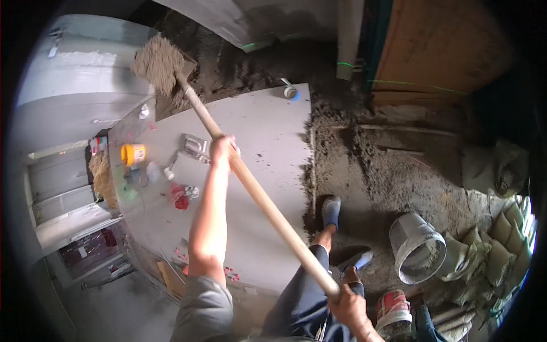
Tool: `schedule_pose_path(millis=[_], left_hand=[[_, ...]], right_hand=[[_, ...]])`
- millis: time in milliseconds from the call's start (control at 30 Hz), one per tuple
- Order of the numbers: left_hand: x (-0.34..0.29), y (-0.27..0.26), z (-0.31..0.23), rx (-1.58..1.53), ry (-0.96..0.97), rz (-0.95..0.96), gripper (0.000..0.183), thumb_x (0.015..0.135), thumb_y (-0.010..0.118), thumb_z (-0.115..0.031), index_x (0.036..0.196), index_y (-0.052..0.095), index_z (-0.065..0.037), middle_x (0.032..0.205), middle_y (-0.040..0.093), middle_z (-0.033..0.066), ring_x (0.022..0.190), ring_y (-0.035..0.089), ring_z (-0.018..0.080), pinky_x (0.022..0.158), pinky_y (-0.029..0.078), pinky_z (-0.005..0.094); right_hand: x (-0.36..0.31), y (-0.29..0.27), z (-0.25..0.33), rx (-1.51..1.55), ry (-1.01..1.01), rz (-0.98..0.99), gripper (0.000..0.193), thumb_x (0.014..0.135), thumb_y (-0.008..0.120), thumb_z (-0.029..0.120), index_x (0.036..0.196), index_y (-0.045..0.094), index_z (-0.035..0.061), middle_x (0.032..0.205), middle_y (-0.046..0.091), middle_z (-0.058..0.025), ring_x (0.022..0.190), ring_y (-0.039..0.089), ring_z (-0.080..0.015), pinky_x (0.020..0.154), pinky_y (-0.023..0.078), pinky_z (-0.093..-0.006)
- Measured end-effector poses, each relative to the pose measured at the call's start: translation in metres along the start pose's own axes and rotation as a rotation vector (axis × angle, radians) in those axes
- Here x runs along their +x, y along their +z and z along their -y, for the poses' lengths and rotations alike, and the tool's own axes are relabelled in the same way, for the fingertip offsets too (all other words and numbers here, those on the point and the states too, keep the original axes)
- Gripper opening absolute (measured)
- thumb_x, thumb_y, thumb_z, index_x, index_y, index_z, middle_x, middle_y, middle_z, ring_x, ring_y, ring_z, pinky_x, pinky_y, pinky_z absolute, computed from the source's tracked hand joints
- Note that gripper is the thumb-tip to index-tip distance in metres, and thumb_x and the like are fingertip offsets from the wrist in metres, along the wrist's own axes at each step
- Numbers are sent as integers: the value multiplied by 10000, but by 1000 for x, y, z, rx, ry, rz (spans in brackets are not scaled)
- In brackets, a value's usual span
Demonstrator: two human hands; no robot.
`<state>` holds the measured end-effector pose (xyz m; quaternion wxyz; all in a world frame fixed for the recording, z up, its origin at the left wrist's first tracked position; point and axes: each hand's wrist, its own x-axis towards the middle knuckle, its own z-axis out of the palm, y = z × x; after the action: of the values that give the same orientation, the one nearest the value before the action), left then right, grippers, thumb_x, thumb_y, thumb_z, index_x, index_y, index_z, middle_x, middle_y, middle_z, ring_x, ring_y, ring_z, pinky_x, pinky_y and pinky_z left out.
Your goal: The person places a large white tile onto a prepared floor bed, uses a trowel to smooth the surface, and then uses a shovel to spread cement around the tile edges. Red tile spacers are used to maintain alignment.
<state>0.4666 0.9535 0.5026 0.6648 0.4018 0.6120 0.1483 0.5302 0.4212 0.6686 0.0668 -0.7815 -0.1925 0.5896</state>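
A long wooden-handled shovel runs slantwise from the lower middle to the upper left. My left hand is closed around the shaft about midway, with the arm stretched forward. My right hand grips the handle's near end beside my thigh. A heap of grey-brown mortar or wet sand covers most of the shovel's blade, which is over the dark, loose material at the far left. Under the shaft lies a large pale grey slab.
On the slab are a metal trowel, a yellow tub, a red bag and a blue-white item. A mortar-stained bucket, a red-and-white bucket and stacked sacks stand at the right, near my feet.
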Motion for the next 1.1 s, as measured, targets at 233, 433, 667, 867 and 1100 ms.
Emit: schedule_pose_path(millis=[233, 433, 667, 867, 1100], left_hand=[[-33, 38, 150, -88, -335, -177, 159, 729, 620, -37, 786, 473, -55, 618, 505, 81, 468, 547, 242, 394, 476, 389], [-234, 128, 350, 36, -632, 29, 120, 739, 606, -104, 745, 544, -2, 555, 548, 121, 477, 590, 243, 458, 508, 373], [-401, 187, 490, 135, -802, 171, 184, 809, 687, -72, 857, 519, -16, 708, 595, 85, 544, 613, 208, 507, 567, 333], [-530, 224, 559, 345, -1035, 392, 139, 796, 653, -65, 708, 548, -39, 591, 567, 58, 481, 595, 201, 469, 536, 355], [-535, 227, 617, 405, -929, 357, 246, 825, 607, -55, 634, 453, -74, 533, 499, 51, 412, 543, 208, 370, 479, 360]], right_hand=[[-58, -25, -31, -100, 211, 52, 423, 807, 688, 268, 1203, 638, 127, 944, 711, -180, 896, 692, -335, 827, 550, -446], [-159, 5, -149, -82, 554, 100, 400, 787, 698, 266, 1151, 632, 113, 923, 706, -187, 886, 688, -349, 816, 547, -454], [-282, 74, -255, 12, 765, 180, 376, 764, 708, 263, 1091, 624, 96, 897, 700, -195, 874, 684, -365, 803, 543, -462], [-346, 134, -297, 167, 910, 162, 359, 744, 718, 261, 1039, 617, 82, 876, 694, -202, 864, 680, -379, 792, 540, -470], [-368, 173, -341, 250, 924, 183, 343, 721, 729, 258, 979, 610, 65, 850, 688, -210, 852, 675, -395, 779, 536, -478]])
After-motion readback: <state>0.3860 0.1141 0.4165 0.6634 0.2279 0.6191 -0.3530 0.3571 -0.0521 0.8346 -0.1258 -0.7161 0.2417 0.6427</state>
